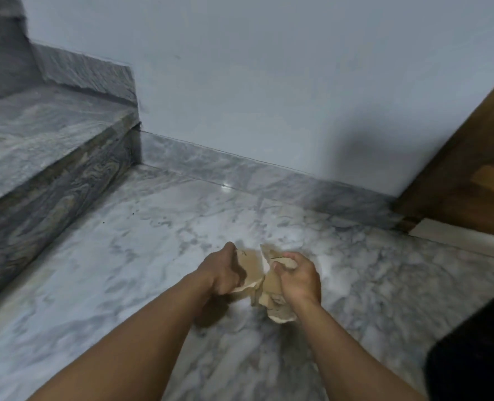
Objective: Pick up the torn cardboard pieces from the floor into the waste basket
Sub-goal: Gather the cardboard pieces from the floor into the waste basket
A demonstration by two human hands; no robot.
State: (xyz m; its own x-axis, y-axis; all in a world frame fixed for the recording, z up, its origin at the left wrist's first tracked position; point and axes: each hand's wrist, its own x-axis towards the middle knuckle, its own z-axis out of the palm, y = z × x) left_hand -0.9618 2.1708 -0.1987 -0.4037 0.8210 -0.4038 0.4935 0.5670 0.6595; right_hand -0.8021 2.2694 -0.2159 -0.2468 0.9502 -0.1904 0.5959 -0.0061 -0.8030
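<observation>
Grey-veined marble floor (153, 256) stretched beneath both hands, which were held close together in front of the person. The left hand (222, 270) was clenched round one side of the torn cardboard pieces (253, 269), and the right hand (299, 280) gripped the other side, with its fingers curled over the top edge. A ragged split ran between the two hands, and a crumpled flap hung below the right wrist. A shadow (208, 311) lay on the floor just under the left hand. Well to the left of the left hand rose marble steps (52, 146). Beyond both hands ran a marble skirting (268, 180) under a pale wall (268, 82). Far to the right of the right hand stood a wooden door (471, 175). Nearer the person on that side was a dark shape (477, 342), too blurred to identify.
</observation>
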